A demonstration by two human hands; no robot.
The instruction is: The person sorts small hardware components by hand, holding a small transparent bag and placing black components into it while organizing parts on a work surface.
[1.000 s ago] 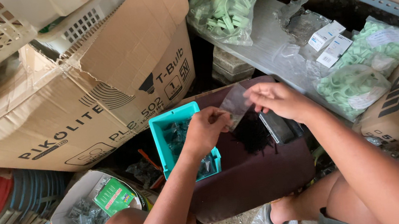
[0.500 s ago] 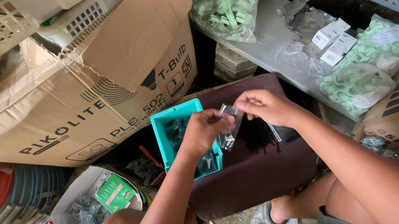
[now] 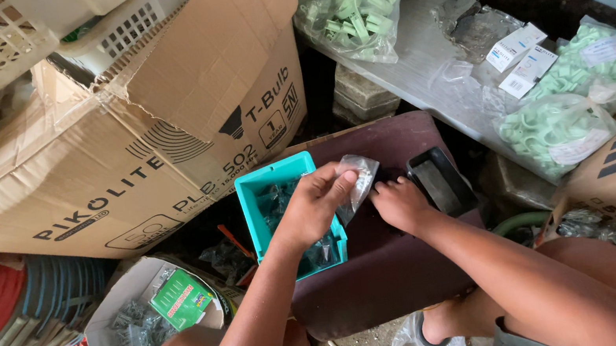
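I am looking down at my own two bare hands over a dark maroon stool (image 3: 386,282). My left hand (image 3: 316,204) is pinching a small clear plastic bag (image 3: 358,174), fingers closed on its edge, holding it up just above the stool. My right hand (image 3: 401,204) is resting just at four o'clock of the bag, fingers curled down near it; I cannot tell whether they are gripping anything. At nine o'clock of my left hand a teal plastic bin (image 3: 262,183) is sitting, touching the stool and holding small dark packets. At three o'clock of my right hand a black tray (image 3: 442,183) is lying on the stool. Farther off, at ten o'clock, a large cardboard box (image 3: 159,129) is leaning, and at two o'clock bags of pale green clips (image 3: 556,132) are lying.
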